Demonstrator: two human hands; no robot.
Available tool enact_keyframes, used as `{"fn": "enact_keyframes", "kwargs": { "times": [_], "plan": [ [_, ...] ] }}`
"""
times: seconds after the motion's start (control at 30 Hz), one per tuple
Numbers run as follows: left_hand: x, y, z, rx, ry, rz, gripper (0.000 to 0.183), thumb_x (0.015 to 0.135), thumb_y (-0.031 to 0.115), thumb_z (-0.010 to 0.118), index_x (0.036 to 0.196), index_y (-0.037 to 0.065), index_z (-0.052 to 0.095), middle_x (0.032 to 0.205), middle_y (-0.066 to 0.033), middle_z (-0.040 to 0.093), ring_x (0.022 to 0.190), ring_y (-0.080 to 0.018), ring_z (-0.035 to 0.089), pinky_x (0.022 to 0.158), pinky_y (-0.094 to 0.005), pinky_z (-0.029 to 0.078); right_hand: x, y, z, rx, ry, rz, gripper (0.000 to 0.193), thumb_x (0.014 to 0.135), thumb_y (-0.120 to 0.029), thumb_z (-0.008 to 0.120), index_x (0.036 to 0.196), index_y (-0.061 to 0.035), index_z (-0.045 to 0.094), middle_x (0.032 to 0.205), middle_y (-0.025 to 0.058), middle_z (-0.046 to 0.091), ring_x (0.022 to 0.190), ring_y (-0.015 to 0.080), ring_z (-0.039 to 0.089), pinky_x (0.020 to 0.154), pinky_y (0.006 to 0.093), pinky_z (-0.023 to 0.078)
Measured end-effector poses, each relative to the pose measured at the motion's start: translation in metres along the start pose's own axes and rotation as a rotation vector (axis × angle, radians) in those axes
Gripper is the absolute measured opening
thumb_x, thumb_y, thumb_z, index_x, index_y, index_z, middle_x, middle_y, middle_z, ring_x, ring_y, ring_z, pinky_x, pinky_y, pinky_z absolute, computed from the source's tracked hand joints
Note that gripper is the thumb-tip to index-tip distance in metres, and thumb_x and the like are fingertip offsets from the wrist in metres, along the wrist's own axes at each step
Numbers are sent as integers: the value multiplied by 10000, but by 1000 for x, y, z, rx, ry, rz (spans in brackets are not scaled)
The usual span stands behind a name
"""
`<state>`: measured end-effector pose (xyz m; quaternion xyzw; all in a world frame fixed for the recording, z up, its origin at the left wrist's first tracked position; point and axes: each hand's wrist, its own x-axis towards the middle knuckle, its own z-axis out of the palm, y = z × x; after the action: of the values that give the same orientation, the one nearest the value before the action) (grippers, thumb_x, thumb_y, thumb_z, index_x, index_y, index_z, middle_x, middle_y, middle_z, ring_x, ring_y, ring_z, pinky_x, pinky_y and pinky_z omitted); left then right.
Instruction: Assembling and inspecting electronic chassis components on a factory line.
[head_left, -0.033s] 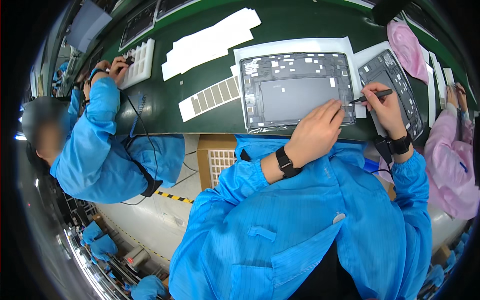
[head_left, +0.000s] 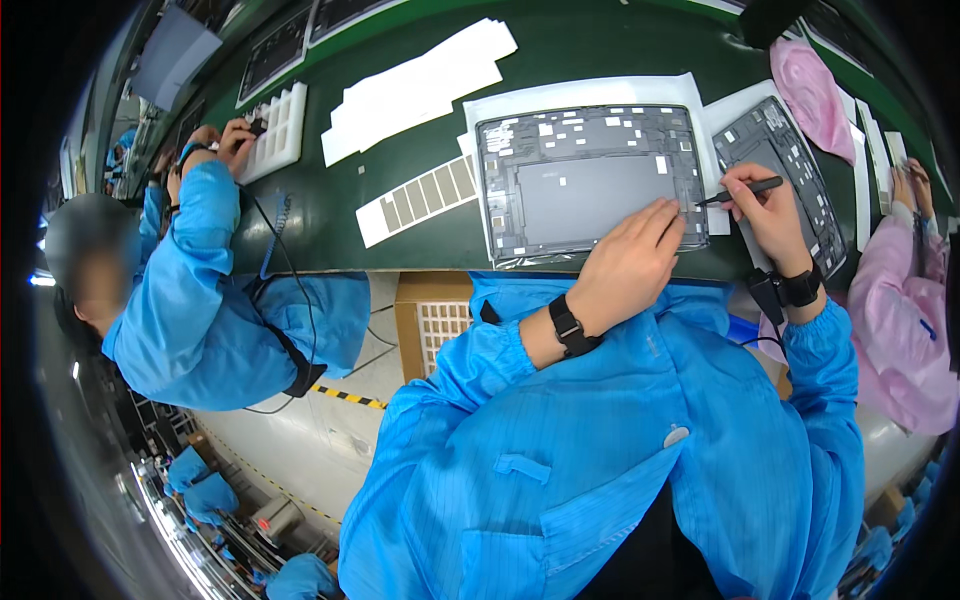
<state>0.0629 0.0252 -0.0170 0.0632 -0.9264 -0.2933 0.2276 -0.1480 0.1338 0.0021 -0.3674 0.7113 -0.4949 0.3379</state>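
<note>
Right fingers (head_left: pixel 741 187) pinch a dark pointed tool (head_left: pixel 764 186); left fingers (head_left: pixel 652 222) rest unclenched on the device (head_left: pixel 590 192): light tip works best!

The left bare hand (head_left: pixel 632 262) is lying with its back upward, its fingers extended and close together, pointing toward the upper right. The right bare hand (head_left: pixel 768 215) is higher and apart from it, with thumb and fingers brought together in a pinch. Both forearms, in loose blue fabric sleeves (head_left: pixel 828 360), are bent inward; each wrist (head_left: pixel 545 342) wears a black band (head_left: pixel 572 325).
</note>
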Motion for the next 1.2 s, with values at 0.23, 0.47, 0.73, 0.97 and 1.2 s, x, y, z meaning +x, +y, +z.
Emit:
{"fn": "enact_keyframes", "kwargs": {
  "times": [0.23,0.47,0.73,0.97,1.2],
  "plan": [
    [2,1,2,42,-36,-34,431,788,63,638,1197,-31,542,1276,-186,533,1205,-330,513,993,-398,447,-3,-1,2,-6,-5,-14,142,917,-110,600,953,22,638,764,0,603,657,46,556,594,190,451],
    [-2,5,4,54,-35,-26,435,784,63,640,1196,-33,543,1270,-194,539,1197,-338,520,991,-402,448,-6,-3,3,-61,-23,-52,119,908,-82,591,935,28,627,794,1,612,689,59,569,608,201,455],
    [7,3,2,70,-21,-9,452,782,97,656,1200,-29,542,1255,-188,537,1163,-334,531,959,-400,458,1,-5,-4,-151,-41,-110,123,901,-93,588,916,24,621,753,10,605,671,60,549,589,215,438],
    [24,12,15,346,-148,-38,624,770,385,677,1215,-31,545,1101,-128,514,1024,-246,490,803,-331,414,4,1,-1,-257,-44,-151,135,914,-96,575,842,17,599,676,25,568,627,81,509,574,238,411],
    [19,25,0,311,-164,-91,574,796,396,661,1194,-7,568,1105,-113,510,1070,-238,461,840,-323,393,-9,-8,-20,41,373,-129,310,985,-221,500,768,-16,585,669,24,537,602,91,472,570,230,361]
  ]
}}
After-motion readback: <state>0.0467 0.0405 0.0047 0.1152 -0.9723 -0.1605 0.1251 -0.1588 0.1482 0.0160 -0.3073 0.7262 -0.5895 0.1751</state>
